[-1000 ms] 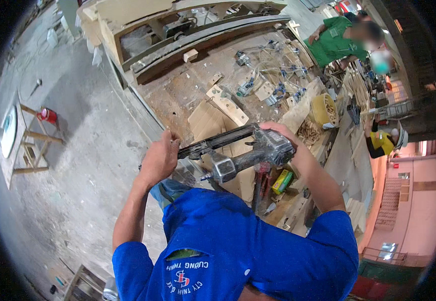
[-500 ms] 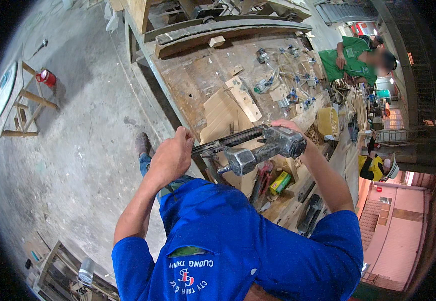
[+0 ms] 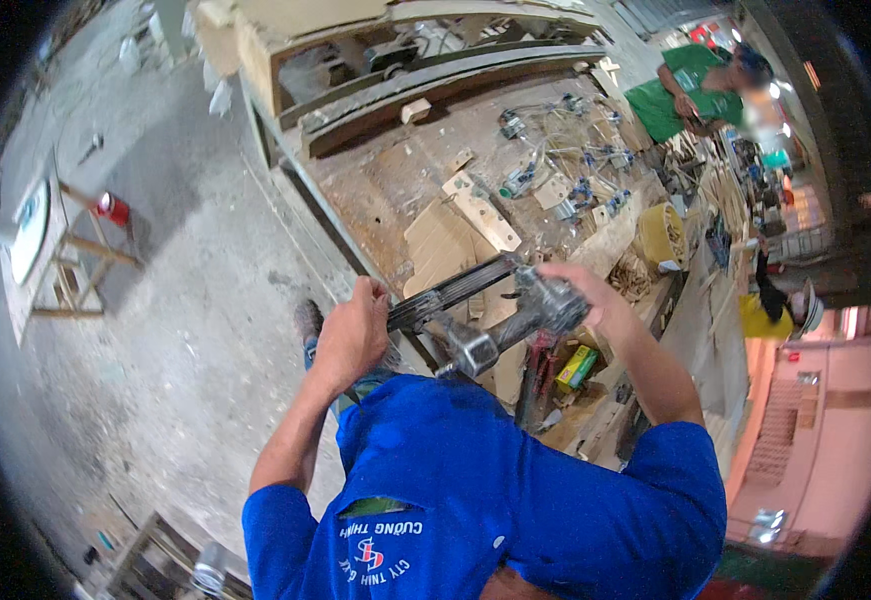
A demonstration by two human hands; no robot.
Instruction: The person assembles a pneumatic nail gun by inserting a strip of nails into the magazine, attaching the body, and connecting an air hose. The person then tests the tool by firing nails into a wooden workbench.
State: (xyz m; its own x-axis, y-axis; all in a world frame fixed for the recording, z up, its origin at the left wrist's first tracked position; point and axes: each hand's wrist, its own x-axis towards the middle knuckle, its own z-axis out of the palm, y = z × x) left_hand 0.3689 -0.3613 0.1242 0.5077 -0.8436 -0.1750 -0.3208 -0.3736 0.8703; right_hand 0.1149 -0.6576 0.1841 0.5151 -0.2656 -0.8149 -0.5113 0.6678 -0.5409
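A dark pneumatic nail gun (image 3: pixel 515 325) lies across in front of my body, its long black magazine (image 3: pixel 455 292) pointing left. My right hand (image 3: pixel 587 292) is wrapped round the head end of the tool, with part of the fingers behind it. At the free end of the magazine, my left hand (image 3: pixel 353 330) has its fingers pinched together. Whatever is between those fingertips is too small to make out. The tool's metal handle end (image 3: pixel 473 350) hangs close to my blue shirt.
Beyond the tool is a workbench (image 3: pixel 375 200) bearing a drilled wooden strip (image 3: pixel 480 212), cardboard (image 3: pixel 440 240), clear hoses with fittings (image 3: pixel 580 160) and a green-yellow box (image 3: pixel 577 368). A person in green (image 3: pixel 690 95) stands at the far right. A wooden stand (image 3: pixel 75 245) sits at left.
The view has shifted slightly, moving the surroundings. The nail gun is tilted a little more, its handle end lower and nearer my shirt. Both hands keep their places on it.
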